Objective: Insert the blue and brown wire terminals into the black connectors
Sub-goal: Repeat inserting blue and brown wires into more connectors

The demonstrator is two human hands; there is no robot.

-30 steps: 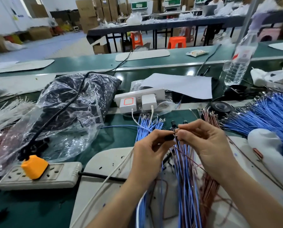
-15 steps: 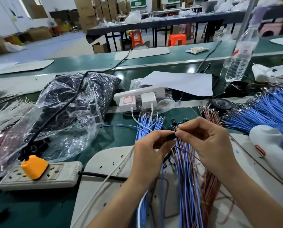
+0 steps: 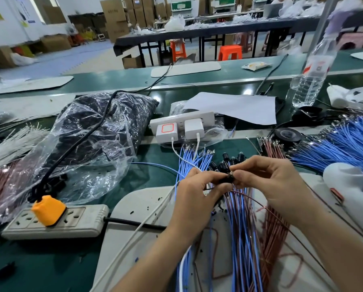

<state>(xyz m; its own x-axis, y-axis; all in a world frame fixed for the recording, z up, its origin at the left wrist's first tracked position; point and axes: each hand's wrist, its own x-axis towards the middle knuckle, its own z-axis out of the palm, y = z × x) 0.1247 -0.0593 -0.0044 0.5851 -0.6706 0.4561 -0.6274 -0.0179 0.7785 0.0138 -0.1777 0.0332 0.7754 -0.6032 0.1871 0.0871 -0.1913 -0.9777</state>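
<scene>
Left hand (image 3: 197, 186) pinching black connector (image 3: 226, 179) mid-bench, keeps socket steady. Right hand (image 3: 277, 182) pinching brown wire (image 3: 251, 198) tip right against it, guessing terminal's going in. Loose blue wires (image 3: 189, 159) just beyond, handy for next grab.

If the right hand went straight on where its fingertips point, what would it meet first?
The black connector pinched in the left hand; the right hand, pinching a brown wire, seems to touch it.
</scene>
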